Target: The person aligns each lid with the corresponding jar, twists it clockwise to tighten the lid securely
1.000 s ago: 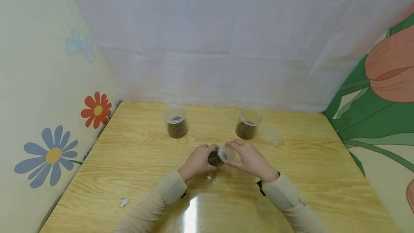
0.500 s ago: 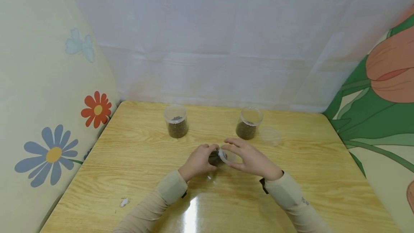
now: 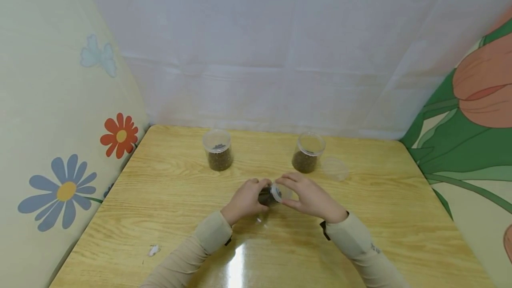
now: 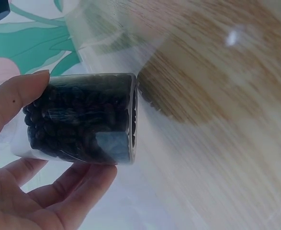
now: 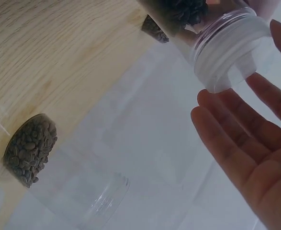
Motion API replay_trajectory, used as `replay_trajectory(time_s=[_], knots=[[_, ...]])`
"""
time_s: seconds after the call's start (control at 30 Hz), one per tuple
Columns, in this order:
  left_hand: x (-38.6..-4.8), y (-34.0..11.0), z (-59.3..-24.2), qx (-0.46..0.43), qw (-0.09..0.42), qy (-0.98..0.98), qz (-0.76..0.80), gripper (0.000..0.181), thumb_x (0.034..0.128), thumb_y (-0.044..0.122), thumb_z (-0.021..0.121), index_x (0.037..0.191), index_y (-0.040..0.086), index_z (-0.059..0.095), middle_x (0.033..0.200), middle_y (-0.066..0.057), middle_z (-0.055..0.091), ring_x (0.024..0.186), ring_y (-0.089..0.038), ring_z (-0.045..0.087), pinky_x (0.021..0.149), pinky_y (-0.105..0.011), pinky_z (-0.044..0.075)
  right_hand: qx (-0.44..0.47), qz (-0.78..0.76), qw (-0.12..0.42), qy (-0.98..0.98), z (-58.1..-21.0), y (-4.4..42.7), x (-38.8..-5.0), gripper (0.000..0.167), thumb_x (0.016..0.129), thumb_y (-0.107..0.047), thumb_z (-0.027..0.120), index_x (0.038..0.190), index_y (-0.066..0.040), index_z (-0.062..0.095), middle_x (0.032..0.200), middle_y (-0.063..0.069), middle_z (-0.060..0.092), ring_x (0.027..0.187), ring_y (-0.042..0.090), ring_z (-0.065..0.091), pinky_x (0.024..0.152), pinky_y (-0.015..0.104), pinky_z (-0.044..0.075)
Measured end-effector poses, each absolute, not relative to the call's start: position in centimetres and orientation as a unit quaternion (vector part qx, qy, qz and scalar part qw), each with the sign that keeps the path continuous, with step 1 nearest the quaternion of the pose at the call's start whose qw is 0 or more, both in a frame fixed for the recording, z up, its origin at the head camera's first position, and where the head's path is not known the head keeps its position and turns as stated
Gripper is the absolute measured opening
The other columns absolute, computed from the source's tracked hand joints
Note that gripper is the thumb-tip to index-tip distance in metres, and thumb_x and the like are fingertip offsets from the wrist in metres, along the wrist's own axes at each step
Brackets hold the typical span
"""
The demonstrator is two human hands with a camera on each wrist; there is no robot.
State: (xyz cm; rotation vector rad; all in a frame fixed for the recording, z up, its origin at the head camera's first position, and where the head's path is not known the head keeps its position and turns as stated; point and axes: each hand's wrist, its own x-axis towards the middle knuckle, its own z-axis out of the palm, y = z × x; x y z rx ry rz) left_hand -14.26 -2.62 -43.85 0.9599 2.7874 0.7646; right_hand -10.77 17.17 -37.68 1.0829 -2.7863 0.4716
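My left hand (image 3: 247, 199) grips a clear jar (image 3: 266, 195) of dark beans, tilted with its mouth end toward the right. In the left wrist view the thumb lies above and the fingers below the bean-filled jar (image 4: 83, 117). At the jar's mouth end, my right hand (image 3: 310, 195) holds the clear lid (image 3: 277, 192) between thumb and fingers. The right wrist view shows the lid (image 5: 233, 55) at the jar's end, with fingertips (image 5: 209, 98) at its edge.
Two open clear jars partly filled with dark beans stand toward the back, one at left (image 3: 219, 157) and one at right (image 3: 306, 159). A loose clear lid (image 3: 335, 168) lies beside the right one. A small white mark (image 3: 154, 250) is on the wooden table (image 3: 180, 181) at front left.
My right hand's fingers have shifted around the lid, loosening and closing on it again. The left hand and its jar have barely moved.
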Motion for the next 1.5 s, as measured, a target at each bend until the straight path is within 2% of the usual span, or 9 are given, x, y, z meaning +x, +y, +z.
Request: replay_trajectory(time_s=[0.2,0.43,0.73,0.9,1.33,1.5], knots=[[-14.15,-2.58,-43.73,0.312,0.048,0.915,0.249,0.063,0.0663,0.023,0.081,0.121,0.012,0.053,0.104,-0.012,0.059,0.092,-0.023,0.056,0.076,-0.036,0.050,0.350,0.146,0.071,-0.923,-37.87,17.19,-10.73,0.048,0.077,-0.023,0.074,0.118,-0.003,0.057,0.114,0.015,0.057,0.103,0.029,0.055,0.081,0.040,0.049],[-14.10,-2.60,-43.70,0.315,0.046,0.914,0.251,0.061,0.0666,0.022,0.081,0.120,0.011,0.054,0.103,-0.011,0.059,0.091,-0.023,0.056,0.076,-0.036,0.050,0.369,0.152,0.088,-0.913,-37.61,17.46,-10.65,0.055,0.077,-0.027,0.073,0.122,-0.002,0.054,0.121,0.019,0.053,0.107,0.031,0.053,0.082,0.041,0.049],[-14.09,-2.60,-43.68,0.320,0.045,0.912,0.253,0.061,0.0668,0.022,0.081,0.120,0.011,0.054,0.104,-0.011,0.059,0.092,-0.022,0.056,0.076,-0.035,0.050,0.410,0.146,0.084,-0.897,-37.71,17.88,-10.81,0.056,0.074,-0.019,0.076,0.123,-0.004,0.054,0.123,0.018,0.051,0.111,0.032,0.050,0.086,0.043,0.047],[-14.08,-2.60,-43.69,0.321,0.042,0.912,0.252,0.062,0.0667,0.022,0.081,0.121,0.011,0.054,0.104,-0.011,0.059,0.092,-0.023,0.056,0.076,-0.036,0.049,0.401,0.149,0.077,-0.901,-37.96,17.89,-10.86,0.055,0.073,-0.016,0.077,0.122,-0.003,0.055,0.120,0.015,0.053,0.110,0.030,0.050,0.086,0.042,0.047],[-14.12,-2.41,-43.77,0.317,0.038,0.914,0.250,0.064,0.0647,0.023,0.082,0.121,0.012,0.054,0.104,-0.011,0.059,0.092,-0.023,0.056,0.077,-0.036,0.050,0.350,0.146,0.084,-0.921,-38.02,17.59,-10.65,0.052,0.077,-0.025,0.074,0.120,-0.002,0.056,0.111,0.012,0.058,0.099,0.025,0.057,0.078,0.037,0.050],[-14.11,-2.38,-43.75,0.316,0.041,0.914,0.249,0.063,0.0653,0.023,0.082,0.121,0.011,0.054,0.103,-0.010,0.059,0.091,-0.023,0.056,0.076,-0.036,0.050,0.348,0.147,0.082,-0.922,-37.96,17.64,-10.63,0.055,0.078,-0.029,0.072,0.122,-0.001,0.054,0.116,0.014,0.056,0.103,0.027,0.056,0.081,0.038,0.050]])
